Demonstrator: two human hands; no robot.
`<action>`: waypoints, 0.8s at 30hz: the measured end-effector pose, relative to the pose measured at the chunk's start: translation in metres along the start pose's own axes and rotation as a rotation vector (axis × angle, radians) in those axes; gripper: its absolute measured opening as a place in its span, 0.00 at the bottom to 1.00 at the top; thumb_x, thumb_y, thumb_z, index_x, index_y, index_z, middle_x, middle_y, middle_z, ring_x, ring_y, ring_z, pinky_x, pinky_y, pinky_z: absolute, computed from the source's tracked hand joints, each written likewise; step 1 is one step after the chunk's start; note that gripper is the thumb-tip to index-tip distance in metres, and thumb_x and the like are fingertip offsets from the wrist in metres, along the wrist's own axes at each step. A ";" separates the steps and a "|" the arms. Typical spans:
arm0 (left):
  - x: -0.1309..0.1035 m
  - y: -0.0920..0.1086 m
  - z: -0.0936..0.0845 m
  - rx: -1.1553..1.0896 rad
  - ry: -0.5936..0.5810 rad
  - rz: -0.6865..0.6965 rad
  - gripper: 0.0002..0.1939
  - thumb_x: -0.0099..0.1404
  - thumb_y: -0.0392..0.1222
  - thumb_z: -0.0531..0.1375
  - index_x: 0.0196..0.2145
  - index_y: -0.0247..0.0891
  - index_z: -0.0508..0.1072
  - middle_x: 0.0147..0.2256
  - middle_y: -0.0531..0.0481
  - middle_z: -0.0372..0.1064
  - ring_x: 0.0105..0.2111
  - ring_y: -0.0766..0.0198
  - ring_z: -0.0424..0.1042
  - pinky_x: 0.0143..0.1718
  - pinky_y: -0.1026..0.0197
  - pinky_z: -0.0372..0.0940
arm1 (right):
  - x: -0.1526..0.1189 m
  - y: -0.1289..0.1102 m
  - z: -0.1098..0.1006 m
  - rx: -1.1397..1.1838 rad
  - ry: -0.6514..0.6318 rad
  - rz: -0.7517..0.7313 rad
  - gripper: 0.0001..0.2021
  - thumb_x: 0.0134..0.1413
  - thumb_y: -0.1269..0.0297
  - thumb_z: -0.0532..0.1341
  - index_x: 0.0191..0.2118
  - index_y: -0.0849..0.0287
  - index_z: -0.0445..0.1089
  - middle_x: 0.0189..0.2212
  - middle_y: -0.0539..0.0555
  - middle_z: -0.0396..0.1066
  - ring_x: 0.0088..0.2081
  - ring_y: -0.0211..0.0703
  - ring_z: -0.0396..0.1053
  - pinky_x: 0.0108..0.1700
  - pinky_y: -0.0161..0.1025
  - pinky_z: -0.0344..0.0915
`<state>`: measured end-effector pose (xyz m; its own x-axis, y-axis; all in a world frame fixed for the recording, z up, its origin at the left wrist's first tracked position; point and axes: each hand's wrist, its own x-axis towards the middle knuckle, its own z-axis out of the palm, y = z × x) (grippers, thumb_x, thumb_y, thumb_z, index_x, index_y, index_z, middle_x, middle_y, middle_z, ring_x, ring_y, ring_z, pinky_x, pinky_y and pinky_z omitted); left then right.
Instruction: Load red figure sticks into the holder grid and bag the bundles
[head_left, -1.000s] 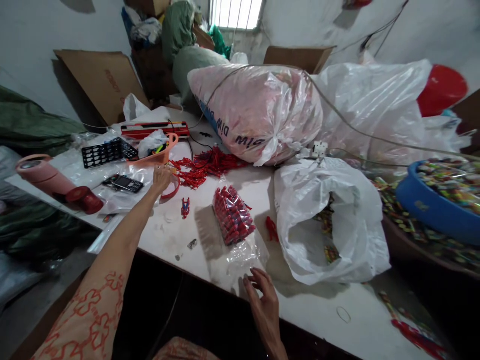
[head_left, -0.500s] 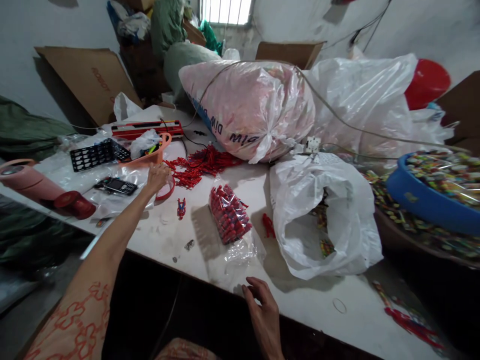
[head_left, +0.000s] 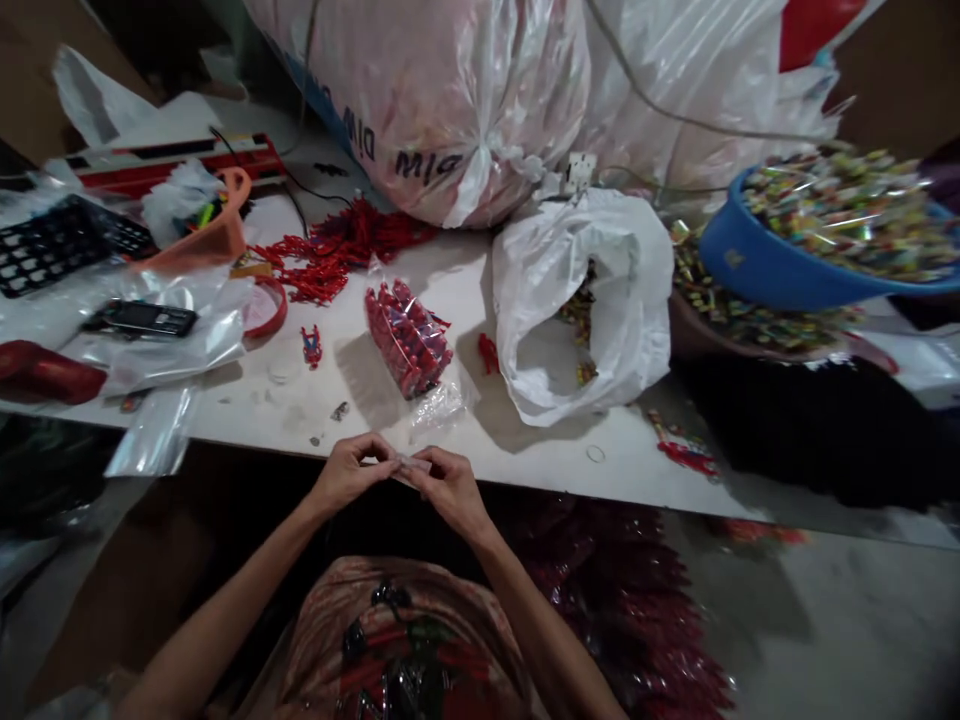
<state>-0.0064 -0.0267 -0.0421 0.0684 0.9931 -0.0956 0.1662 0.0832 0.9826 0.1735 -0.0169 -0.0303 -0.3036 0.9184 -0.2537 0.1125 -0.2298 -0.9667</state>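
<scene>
My left hand [head_left: 351,472] and my right hand [head_left: 451,488] meet at the front edge of the table, both closed in a fingertip pinch. Between them is a small, thin, pale slip [head_left: 412,464]; its exact kind is too small to make out. Just beyond the hands stands a clear plastic bag packed with red figures [head_left: 409,340], its loose open end towards me. A single red and blue figure [head_left: 311,346] lies left of it, and another red figure [head_left: 488,353] rests to its right, against a white plastic bag [head_left: 540,395].
A heap of red figures [head_left: 337,250] lies at the back, near a red round container [head_left: 274,312] and an orange basket [head_left: 217,235]. A mobile phone [head_left: 150,318] sits on plastic at left. A blue basin [head_left: 787,275] of small wrapped pieces stands right. Large stuffed sacks [head_left: 450,90] line the back.
My left hand has come back from the red round container to the table's front edge. It has met my right hand there, with a pale slip between them. The view has tilted down.
</scene>
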 end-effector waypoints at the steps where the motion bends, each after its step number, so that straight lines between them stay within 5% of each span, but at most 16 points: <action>1: -0.001 -0.004 0.010 0.007 0.070 0.022 0.11 0.56 0.49 0.64 0.28 0.38 0.74 0.26 0.51 0.73 0.28 0.63 0.72 0.32 0.61 0.67 | -0.004 0.005 -0.006 -0.017 0.060 0.021 0.14 0.47 0.52 0.65 0.27 0.61 0.73 0.18 0.46 0.62 0.20 0.32 0.56 0.23 0.31 0.56; 5: 0.014 -0.017 0.038 0.300 0.493 0.281 0.16 0.56 0.52 0.65 0.37 0.40 0.72 0.34 0.47 0.72 0.35 0.58 0.72 0.42 0.53 0.67 | -0.005 0.025 -0.034 -0.193 0.483 -0.073 0.15 0.53 0.52 0.60 0.30 0.60 0.74 0.21 0.49 0.66 0.25 0.37 0.62 0.29 0.34 0.61; 7: 0.025 -0.022 0.047 0.537 0.574 0.391 0.17 0.54 0.52 0.68 0.34 0.40 0.70 0.34 0.45 0.72 0.37 0.54 0.71 0.44 0.50 0.64 | 0.009 0.035 -0.040 -0.356 0.583 -0.178 0.13 0.56 0.57 0.57 0.31 0.59 0.74 0.27 0.53 0.70 0.31 0.41 0.66 0.37 0.37 0.64; 11: 0.036 -0.035 0.055 0.828 0.566 0.437 0.06 0.62 0.40 0.61 0.28 0.42 0.66 0.28 0.47 0.70 0.32 0.55 0.70 0.42 0.51 0.60 | 0.050 0.043 -0.021 -0.583 0.369 -0.233 0.09 0.55 0.66 0.56 0.34 0.59 0.74 0.32 0.57 0.72 0.36 0.46 0.70 0.43 0.41 0.65; 15: 0.029 -0.040 0.052 0.797 0.612 0.532 0.08 0.63 0.34 0.55 0.27 0.42 0.65 0.25 0.51 0.69 0.28 0.60 0.69 0.40 0.53 0.60 | 0.081 0.031 0.004 -0.572 0.232 -0.268 0.06 0.53 0.66 0.58 0.34 0.59 0.73 0.34 0.57 0.74 0.38 0.46 0.71 0.45 0.42 0.66; 21: 0.022 -0.033 0.055 0.705 0.588 0.641 0.07 0.63 0.33 0.56 0.28 0.42 0.66 0.25 0.52 0.70 0.28 0.62 0.71 0.41 0.53 0.61 | 0.088 0.013 0.003 -0.079 -0.049 -0.208 0.15 0.49 0.55 0.63 0.41 0.57 0.74 0.35 0.55 0.77 0.39 0.46 0.73 0.44 0.43 0.70; 24: 0.021 -0.031 0.060 0.625 0.557 0.597 0.08 0.63 0.34 0.56 0.27 0.42 0.66 0.24 0.52 0.70 0.26 0.62 0.70 0.41 0.52 0.62 | 0.082 0.015 0.005 0.071 -0.056 -0.185 0.23 0.46 0.51 0.64 0.47 0.57 0.73 0.42 0.57 0.77 0.45 0.47 0.74 0.49 0.45 0.70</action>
<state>0.0487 -0.0135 -0.0844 -0.1318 0.7688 0.6257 0.7483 -0.3369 0.5715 0.1452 0.0536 -0.0662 -0.3653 0.9282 -0.0714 -0.0167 -0.0833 -0.9964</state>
